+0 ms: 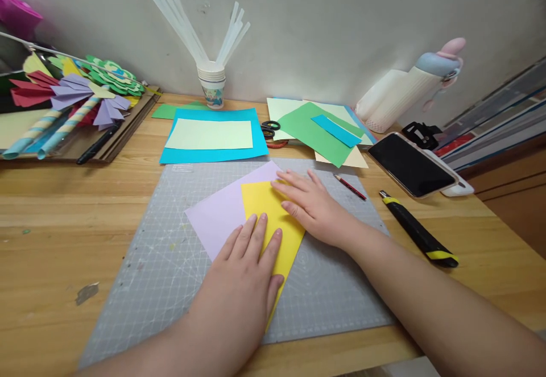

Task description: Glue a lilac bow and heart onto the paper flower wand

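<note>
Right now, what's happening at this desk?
A person's left hand and right hand lie flat on a yellow sheet. It overlaps a lilac sheet on a grey cutting mat. The pencil and black-and-yellow cutter lie off to the right, untouched.

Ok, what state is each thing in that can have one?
Yellow paper: flat, overlapping the lilac sheet, under both hands
Lilac sheet: flat on the mat
Phone: face up, screen dark
Cutter: lying down, blade unclear
Scissors: lying down, open or shut unclear
Cups: stacked, upright, holding straws
Pencil: lying down
</note>
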Demonstrator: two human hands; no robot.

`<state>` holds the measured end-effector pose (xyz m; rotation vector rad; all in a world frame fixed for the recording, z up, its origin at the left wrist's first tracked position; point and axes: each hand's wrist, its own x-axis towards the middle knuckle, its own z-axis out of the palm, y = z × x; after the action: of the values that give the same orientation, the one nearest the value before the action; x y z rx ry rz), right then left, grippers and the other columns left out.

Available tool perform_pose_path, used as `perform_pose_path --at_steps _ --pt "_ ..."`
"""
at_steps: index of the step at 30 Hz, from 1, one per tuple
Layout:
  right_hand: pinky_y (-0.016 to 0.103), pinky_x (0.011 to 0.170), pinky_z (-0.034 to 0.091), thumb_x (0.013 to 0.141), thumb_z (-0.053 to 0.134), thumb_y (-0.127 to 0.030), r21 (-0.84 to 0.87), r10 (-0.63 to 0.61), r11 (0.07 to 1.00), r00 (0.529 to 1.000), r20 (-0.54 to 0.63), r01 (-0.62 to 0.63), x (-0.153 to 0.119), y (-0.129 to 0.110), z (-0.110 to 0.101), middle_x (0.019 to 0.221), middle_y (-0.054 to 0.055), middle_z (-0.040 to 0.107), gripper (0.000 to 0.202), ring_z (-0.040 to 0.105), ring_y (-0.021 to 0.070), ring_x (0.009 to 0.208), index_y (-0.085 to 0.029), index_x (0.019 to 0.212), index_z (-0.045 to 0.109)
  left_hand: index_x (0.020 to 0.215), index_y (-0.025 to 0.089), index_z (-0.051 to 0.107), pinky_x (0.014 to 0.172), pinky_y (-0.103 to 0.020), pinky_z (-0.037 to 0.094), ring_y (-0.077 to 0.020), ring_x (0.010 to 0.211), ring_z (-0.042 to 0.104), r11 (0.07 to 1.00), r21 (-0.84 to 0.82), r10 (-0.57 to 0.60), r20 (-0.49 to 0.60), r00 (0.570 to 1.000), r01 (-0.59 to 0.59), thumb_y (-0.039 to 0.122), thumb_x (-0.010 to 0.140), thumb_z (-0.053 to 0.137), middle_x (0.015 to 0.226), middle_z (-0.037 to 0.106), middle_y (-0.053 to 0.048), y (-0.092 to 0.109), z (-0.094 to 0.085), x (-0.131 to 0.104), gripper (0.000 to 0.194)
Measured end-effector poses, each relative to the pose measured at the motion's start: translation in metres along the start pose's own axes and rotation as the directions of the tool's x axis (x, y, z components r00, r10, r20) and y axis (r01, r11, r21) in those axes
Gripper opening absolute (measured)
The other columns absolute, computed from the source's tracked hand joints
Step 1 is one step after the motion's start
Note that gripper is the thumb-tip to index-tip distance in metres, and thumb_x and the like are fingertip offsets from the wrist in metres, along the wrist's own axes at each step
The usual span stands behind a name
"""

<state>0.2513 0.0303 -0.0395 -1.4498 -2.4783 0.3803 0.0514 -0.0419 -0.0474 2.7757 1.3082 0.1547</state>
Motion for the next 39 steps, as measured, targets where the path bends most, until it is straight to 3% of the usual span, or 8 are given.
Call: perform_pose_path --at_steps 4,10,13,17,20,23,28,39 --pt "0.057 0.110 0.005 0.096 0.031 -0.039 -0.051 0.073 0.996 0.994 -0.077 -0.077 0.010 0.020 0.002 0.140 0.008 0.046 0.044 0.034 0.0252 0.133 -0.023 0.135 0.044 0.137 0.019 0.042 0.107 -0.049 0.033 -0.0311 0.136 0.028 1.000 -0.028 -0.006 0.029 1.000 0.007 0.039 0.093 0.033 0.148 0.029 -0.016 0.000 -0.004 0.000 0.049" --pt "0.043 0.096 0.034 0.092 0.039 -0.038 0.036 0.121 0.992 0.985 -0.124 -0.118 0.018 0.038 -0.008 0.117 0.009 0.061 0.036 0.051 0.0249 0.111 -0.020 0.117 0.058 0.131 0.020 0.050 0.106 -0.049 0.034 -0.0283 0.131 0.038 0.991 -0.136 0.014 0.069 0.998 -0.005 0.042 0.092 0.037 0.143 0.041 -0.013 -0.002 -0.019 0.004 0.046" --pt "0.033 0.076 0.042 0.091 0.040 -0.040 0.113 0.203 0.974 0.978 -0.051 -0.197 0.014 0.038 -0.018 0.092 0.005 0.067 0.031 0.058 0.0209 0.088 -0.020 0.092 0.063 0.116 0.021 0.059 0.108 -0.045 0.032 -0.0225 0.124 0.046 0.980 -0.195 0.054 0.061 0.997 -0.041 0.034 0.093 0.035 0.132 0.054 -0.008 -0.001 -0.026 0.006 0.036" --pt "0.028 0.056 0.036 0.087 0.042 -0.048 0.108 0.314 0.940 0.945 0.087 -0.322 0.006 0.030 -0.025 0.069 0.000 0.060 0.034 0.053 0.0168 0.064 -0.021 0.076 0.059 0.099 0.019 0.065 0.105 -0.041 0.034 -0.0195 0.114 0.054 0.982 -0.150 0.111 -0.020 0.994 -0.113 0.026 0.092 0.037 0.118 0.063 -0.005 0.001 -0.022 0.003 0.030" --pt "0.029 0.063 0.038 0.085 0.048 -0.042 0.091 0.217 0.971 0.974 0.068 -0.223 0.006 0.019 -0.023 0.079 0.003 0.060 0.026 0.054 0.0171 0.072 -0.020 0.077 0.058 0.113 0.015 0.062 0.102 -0.040 0.036 -0.0234 0.118 0.052 0.984 -0.013 0.174 -0.088 0.981 -0.176 0.024 0.088 0.043 0.127 0.059 -0.011 0.004 -0.014 -0.005 0.033" --pt "0.030 0.070 0.039 0.082 0.054 -0.036 0.091 0.136 0.986 0.990 0.034 -0.138 0.009 0.009 -0.018 0.088 0.005 0.059 0.017 0.053 0.0183 0.081 -0.019 0.084 0.057 0.123 0.014 0.057 0.092 -0.040 0.041 -0.0267 0.118 0.053 0.983 0.084 0.168 -0.077 0.983 -0.161 0.024 0.085 0.044 0.133 0.053 -0.014 0.007 -0.011 -0.012 0.042" --pt "0.030 0.065 0.037 0.082 0.055 -0.037 0.052 0.177 0.982 0.983 0.055 -0.180 0.011 0.002 -0.013 0.076 0.002 0.057 0.018 0.049 0.0174 0.072 -0.020 0.077 0.054 0.127 0.016 0.055 0.083 -0.038 0.045 -0.0274 0.115 0.055 0.984 0.151 0.108 -0.102 0.989 -0.092 0.027 0.086 0.037 0.134 0.051 -0.015 0.009 -0.012 -0.017 0.046" --pt "0.032 0.072 0.037 0.084 0.052 -0.029 0.075 0.222 0.972 0.975 0.014 -0.223 0.014 0.007 -0.006 0.079 0.003 0.057 0.016 0.052 0.0189 0.079 -0.019 0.073 0.059 0.129 0.020 0.053 0.089 -0.039 0.043 -0.0299 0.124 0.048 0.991 0.118 0.075 -0.044 0.996 -0.070 0.035 0.084 0.043 0.135 0.050 -0.017 0.008 -0.009 -0.016 0.049"
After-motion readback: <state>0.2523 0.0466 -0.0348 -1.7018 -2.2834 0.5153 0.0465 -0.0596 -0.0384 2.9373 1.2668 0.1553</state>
